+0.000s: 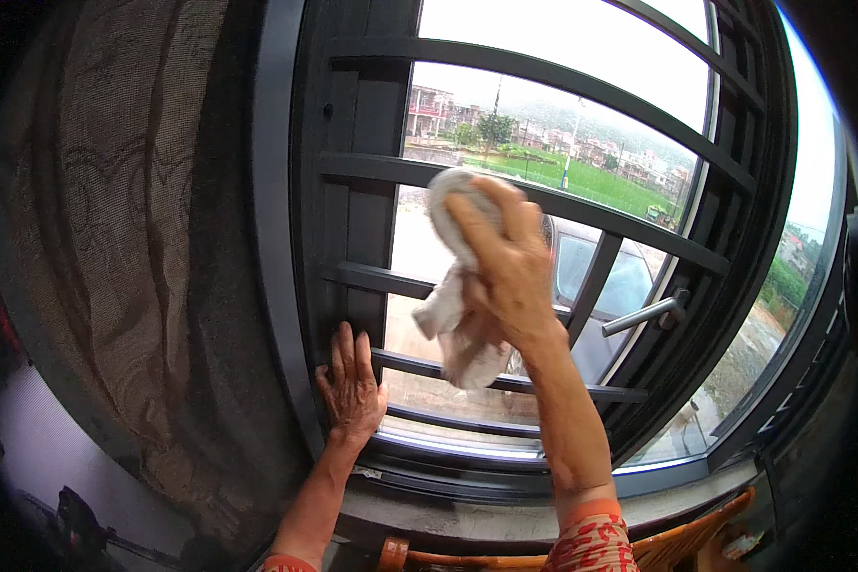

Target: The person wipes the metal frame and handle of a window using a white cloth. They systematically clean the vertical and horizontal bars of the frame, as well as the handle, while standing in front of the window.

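Observation:
My right hand (513, 276) is raised in front of the window and closed around a whitish cloth (459, 319). Part of the cloth is bunched against a dark horizontal window bar (381, 170), and the rest hangs below my palm, slightly blurred. Lower down, my left hand (353, 386) lies flat with its fingers stretched upward on the left side of the dark window frame (305, 286). It holds nothing. Behind the bars is the glass pane (534, 105), spotted with drops.
A grey window handle (646, 313) juts out at the right of the bars. A brown patterned curtain (114, 238) hangs at the left. Below the pale sill (429, 515) is a wooden chair back (505, 561). Outside stand a parked car (591, 272) and a green field (601, 186).

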The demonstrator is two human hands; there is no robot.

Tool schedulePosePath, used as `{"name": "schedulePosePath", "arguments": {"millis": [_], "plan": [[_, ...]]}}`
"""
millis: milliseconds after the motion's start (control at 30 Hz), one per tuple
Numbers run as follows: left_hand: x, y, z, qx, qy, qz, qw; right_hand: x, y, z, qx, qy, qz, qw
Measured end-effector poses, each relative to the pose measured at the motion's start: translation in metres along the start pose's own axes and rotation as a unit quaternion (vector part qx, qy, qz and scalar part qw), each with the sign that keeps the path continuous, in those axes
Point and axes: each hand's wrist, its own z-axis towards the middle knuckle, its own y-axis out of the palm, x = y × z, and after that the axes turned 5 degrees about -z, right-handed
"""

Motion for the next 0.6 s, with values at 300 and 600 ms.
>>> {"name": "schedulePosePath", "arguments": {"millis": [300,600], "plan": [[0.0,0.001,0.001,-0.009,-0.009,-0.01,1.0,0.012,-0.017,0.004,-0.009,0.125,-0.271,0.954],[-0.002,0.014,-0.003,-0.015,-0.015,-0.031,0.999,-0.02,0.021,0.024,-0.009,0.065,-0.241,0.968]]}}
